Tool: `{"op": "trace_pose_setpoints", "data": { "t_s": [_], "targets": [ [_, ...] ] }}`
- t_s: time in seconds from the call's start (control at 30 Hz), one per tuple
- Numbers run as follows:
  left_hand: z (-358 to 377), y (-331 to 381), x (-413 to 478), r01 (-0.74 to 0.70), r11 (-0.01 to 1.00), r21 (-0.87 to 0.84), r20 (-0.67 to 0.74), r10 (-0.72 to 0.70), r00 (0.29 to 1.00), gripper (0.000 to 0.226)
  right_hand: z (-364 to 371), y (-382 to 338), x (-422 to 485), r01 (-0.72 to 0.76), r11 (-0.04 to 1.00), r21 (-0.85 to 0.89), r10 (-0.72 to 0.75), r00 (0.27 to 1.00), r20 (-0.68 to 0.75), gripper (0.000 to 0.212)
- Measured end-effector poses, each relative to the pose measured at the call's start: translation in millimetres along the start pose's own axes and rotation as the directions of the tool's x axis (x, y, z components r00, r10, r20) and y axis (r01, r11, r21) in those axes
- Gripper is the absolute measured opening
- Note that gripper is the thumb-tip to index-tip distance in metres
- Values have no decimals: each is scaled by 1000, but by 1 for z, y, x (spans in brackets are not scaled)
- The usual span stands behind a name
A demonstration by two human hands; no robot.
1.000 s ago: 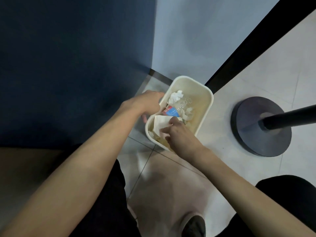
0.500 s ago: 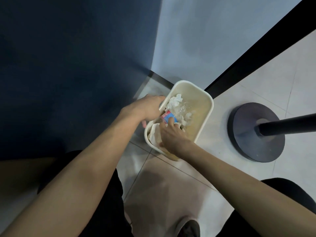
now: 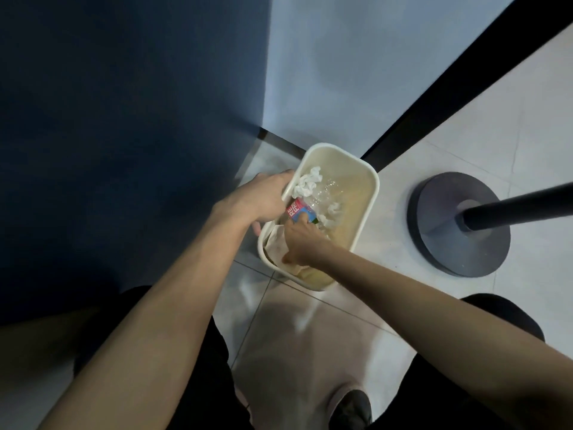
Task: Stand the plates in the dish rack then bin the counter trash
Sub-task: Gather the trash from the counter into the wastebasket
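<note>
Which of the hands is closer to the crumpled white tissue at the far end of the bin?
Left. The left hand grips the bin rim beside the tissue; the right hand is inside the bin's near end.

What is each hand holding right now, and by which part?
Left hand grips the cream plastic bin by its left rim. Right hand presses trash inside; any grasp cannot be told.

Cream bin on the floor holds tissues and a bottle.

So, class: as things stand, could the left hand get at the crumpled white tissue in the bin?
Probably yes. The left hand grips the bin rim right beside the crumpled white tissue, which lies uncovered on top; it would only need to let go.
</note>
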State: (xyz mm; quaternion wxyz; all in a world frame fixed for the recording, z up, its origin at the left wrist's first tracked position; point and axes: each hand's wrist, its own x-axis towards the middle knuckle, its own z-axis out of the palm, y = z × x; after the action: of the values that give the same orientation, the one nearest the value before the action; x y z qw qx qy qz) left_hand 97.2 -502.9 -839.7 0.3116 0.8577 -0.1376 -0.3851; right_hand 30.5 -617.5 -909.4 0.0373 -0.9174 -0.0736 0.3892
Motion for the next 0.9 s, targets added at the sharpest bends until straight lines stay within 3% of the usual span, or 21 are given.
{"op": "trace_pose_setpoints", "data": {
  "t_s": [0.1, 0.2, 0.33, 0.5, 0.77, 0.9],
  "targets": [
    [-2, 1, 1, 8, 1000, -17, 16, -8, 1000, 60, -7, 13, -11, -47, 995, 83, 53, 997, -63, 80],
    [-2, 0, 2, 35, 999, -23, 37, -34, 999, 66, -6, 26, -18, -138, 990, 10, 137, 967, -215, 119],
    [2, -2, 5, 62, 997, -43, 41, -60, 997, 71, 6, 34, -2, -225, 968, 108, 240, 957, -165, 145],
    [5, -3, 6, 44, 999, -28, 14, -44, 999, 67, 13, 30, 17, -221, 975, 31, 223, 968, -113, 148],
    [8, -4, 3, 12, 1000, -21, -17, -12, 1000, 56, 8, 11, 21, -235, 970, -65, 228, 968, -109, 127],
    [6, -1, 2, 12, 1000, -19, -14, -12, 1000, 56, 10, 12, 25, -289, 957, -16, 286, 952, -111, 132]
  ]
}}
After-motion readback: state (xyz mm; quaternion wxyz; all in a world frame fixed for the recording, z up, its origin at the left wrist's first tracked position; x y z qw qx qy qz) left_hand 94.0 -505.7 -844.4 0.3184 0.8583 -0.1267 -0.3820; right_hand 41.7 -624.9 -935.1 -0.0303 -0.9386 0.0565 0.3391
